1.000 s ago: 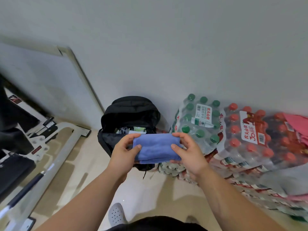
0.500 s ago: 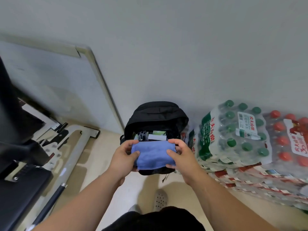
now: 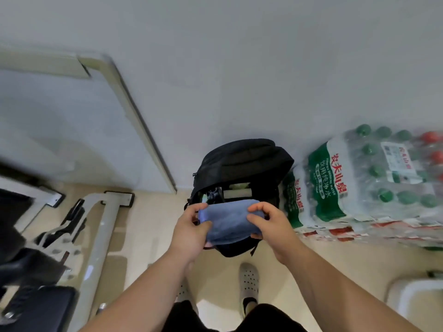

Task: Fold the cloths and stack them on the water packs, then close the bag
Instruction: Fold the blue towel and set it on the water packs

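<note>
A folded blue cloth (image 3: 229, 220) is held between both hands just above the mouth of an open black backpack (image 3: 242, 161). My left hand (image 3: 191, 230) grips the cloth's left end, thumb on top. My right hand (image 3: 268, 220) pinches its right end. The backpack stands on the floor against the wall, and small items show inside it. Shrink-wrapped water packs (image 3: 369, 178) with green and red caps are stacked on the floor to the right of the bag.
A white board (image 3: 60, 130) leans on the wall at the left. Metal exercise equipment with a black pad (image 3: 96, 238) fills the lower left. My feet in grey perforated shoes (image 3: 249, 281) stand on the beige floor. A white object (image 3: 417, 298) sits at the lower right.
My view has swung left, so the backpack now sits in the centre and the water packs have slid right. Both hands kept hold of the blue cloth and carried it over the bag's opening.
</note>
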